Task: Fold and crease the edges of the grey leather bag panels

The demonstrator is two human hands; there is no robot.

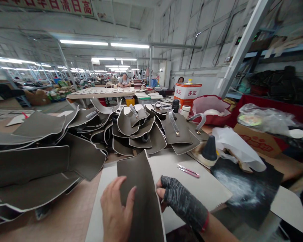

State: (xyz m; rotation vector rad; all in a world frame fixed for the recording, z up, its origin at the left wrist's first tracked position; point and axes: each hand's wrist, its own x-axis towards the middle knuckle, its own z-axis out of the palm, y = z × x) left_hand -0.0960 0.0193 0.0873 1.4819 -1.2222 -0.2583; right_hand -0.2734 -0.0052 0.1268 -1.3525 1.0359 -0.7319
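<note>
1. Nearest the camera, a bare left hand (pixel 117 208) is spread over the left side of a long, dark olive-brown panel with white edging (pixel 140 178), its thumb well apart from its fingers, with hold of nothing.
2. The panel lies lengthwise from near to far, over a pale, flat sheet (pixel 207 190).
3. The right hand (pixel 170 191), in a dark grey fingerless glove with a red cuff edge (pixel 188 203), has its fingers curled at the panel's right edge; whether they pinch it, I cannot tell.
4. Right of the panel, pink-handled metal snips (pixel 189 171) lie on the sheet, apart from both hands.
5. Farther right, a black cone (pixel 209 149) stands near a black sheet with whitish smears (pixel 262 195).
6. On the left, white-edged olive-brown pieces (pixel 30 163) are heaped on the brown counter (pixel 75 206).
7. At the far side, more such pieces are piled, some with curved, plastic-wrapped handles (pixel 173 123).
</note>
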